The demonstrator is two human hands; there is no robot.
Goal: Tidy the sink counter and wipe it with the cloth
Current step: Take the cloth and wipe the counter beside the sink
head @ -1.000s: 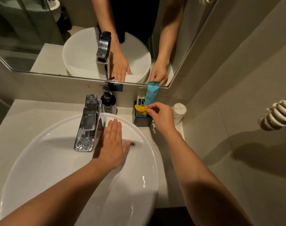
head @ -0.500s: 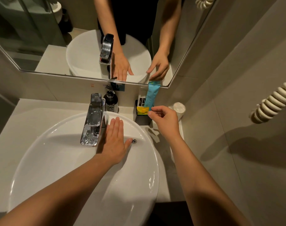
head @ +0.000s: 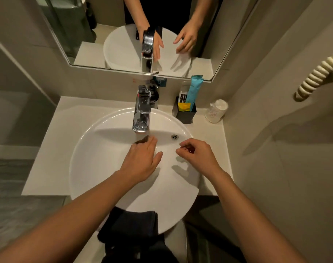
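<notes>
Bare pale stone counter at far left, nothing on it to clear. Round white ceramic basin next, chrome block tap over its back rim. Left hand flat over the bowl, fingers together and straight, gripping nothing. Dark folded cloth draped at the near rim, untouched, so wiping judged not yet begun. Right hand over the bowl's right side, fingers loosely curled with thumb and forefinger apart, empty. Black square holder at back right already stocked with a tall teal sachet and a yellow packet; capped clear cup beside it. Tidying looks mostly done; fetching the cloth and wiping remain.
</notes>
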